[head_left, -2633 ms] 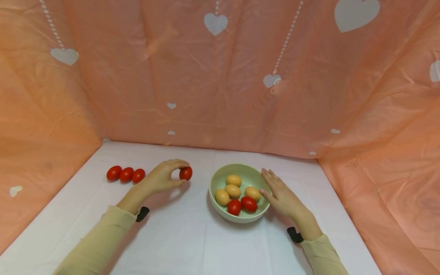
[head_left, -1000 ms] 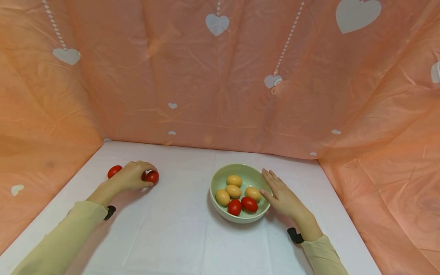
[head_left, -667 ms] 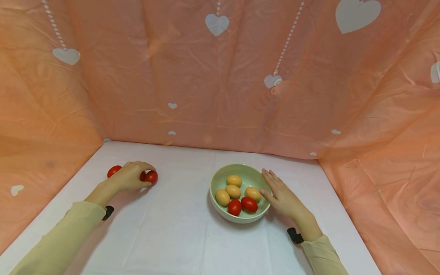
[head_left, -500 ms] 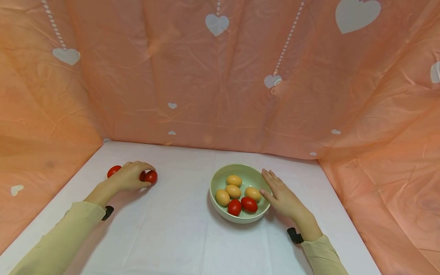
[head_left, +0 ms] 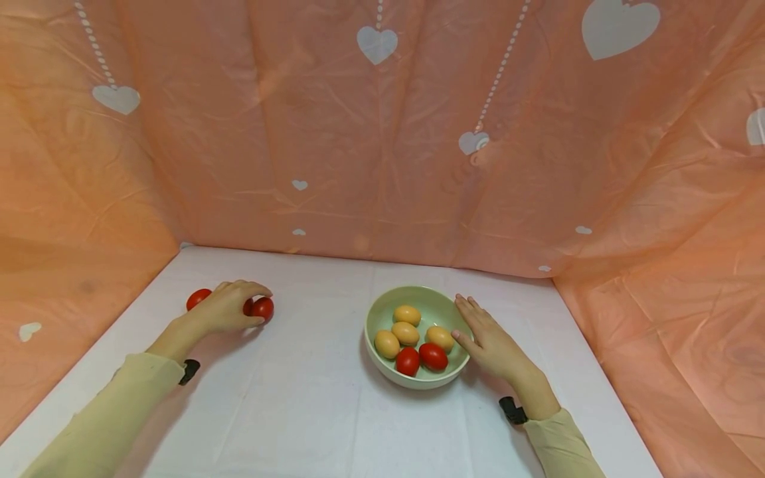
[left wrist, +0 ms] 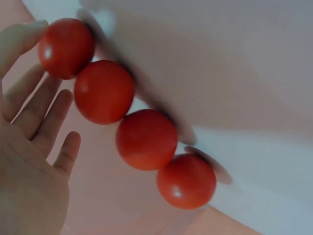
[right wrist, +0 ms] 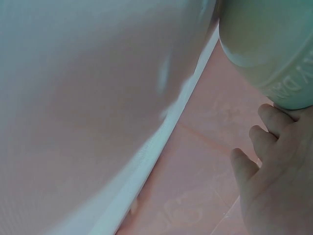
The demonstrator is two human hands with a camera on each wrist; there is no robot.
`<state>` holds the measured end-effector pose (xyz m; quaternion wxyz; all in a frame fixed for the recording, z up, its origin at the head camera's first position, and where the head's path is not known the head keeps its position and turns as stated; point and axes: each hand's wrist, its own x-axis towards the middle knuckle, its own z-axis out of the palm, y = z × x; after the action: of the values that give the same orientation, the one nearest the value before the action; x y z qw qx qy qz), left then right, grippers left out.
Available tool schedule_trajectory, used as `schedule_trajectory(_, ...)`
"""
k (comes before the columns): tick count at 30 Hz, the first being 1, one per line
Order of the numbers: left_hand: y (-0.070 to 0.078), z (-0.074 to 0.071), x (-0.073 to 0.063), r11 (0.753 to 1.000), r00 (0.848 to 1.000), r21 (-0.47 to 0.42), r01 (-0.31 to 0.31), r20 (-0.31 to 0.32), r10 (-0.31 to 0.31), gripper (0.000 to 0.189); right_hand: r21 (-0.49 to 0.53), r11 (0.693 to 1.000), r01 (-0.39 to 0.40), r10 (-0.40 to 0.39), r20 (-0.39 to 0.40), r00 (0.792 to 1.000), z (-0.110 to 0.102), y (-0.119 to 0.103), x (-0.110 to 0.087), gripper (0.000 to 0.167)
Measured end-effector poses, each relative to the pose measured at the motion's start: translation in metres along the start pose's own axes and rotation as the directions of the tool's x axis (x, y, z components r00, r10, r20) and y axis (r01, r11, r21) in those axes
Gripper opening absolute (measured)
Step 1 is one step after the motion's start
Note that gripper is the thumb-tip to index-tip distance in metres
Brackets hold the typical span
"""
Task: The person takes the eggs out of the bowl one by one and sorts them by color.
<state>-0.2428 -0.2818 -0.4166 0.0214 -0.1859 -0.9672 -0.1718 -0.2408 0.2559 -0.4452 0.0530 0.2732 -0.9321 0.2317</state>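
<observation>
My left hand (head_left: pixel 227 307) pinches a red egg (head_left: pixel 263 308) at the right end of a row on the cloth. In the left wrist view several red eggs stand in a touching line; thumb and index finger are at the end egg (left wrist: pixel 67 49), and the other fingers spread beside it. The row's far-left egg (head_left: pixel 197 298) shows past the hand; the middle ones are mostly hidden in the head view. My right hand (head_left: pixel 493 342), fingers straight, rests against the right side of a pale green bowl (head_left: pixel 382 375). Its thumb reaches over the rim.
The bowl holds two red eggs (head_left: pixel 433 356) and several tan eggs (head_left: pixel 406 333). A white cloth (head_left: pixel 299 411) covers the table. Pink curtains (head_left: pixel 335 133) with white hearts enclose the back and both sides.
From between row and bowl, my left hand has moved left with the red egg, bringing it to the row's right end. It barely shifts over the last second. The right hand stays put.
</observation>
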Motion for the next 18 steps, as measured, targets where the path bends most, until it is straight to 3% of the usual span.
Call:
schedule_trajectory(10, 0.015, 0.007, 0.009, 0.996, 0.994, -0.046, -0.076, -0.088, 0.072, 0.039, 0.002, 1.0, 0.005, -0.005, -0.004, 1.0, -0.001, -0.002, 0.001, 0.071)
schedule_trajectory(18, 0.042, 0.015, 0.023, 0.981, 0.976, -0.121, -0.153, -0.174, 0.131, 0.036, -0.008, 1.0, 0.007, -0.008, -0.007, 1.0, 0.0, 0.0, 0.0, 0.07)
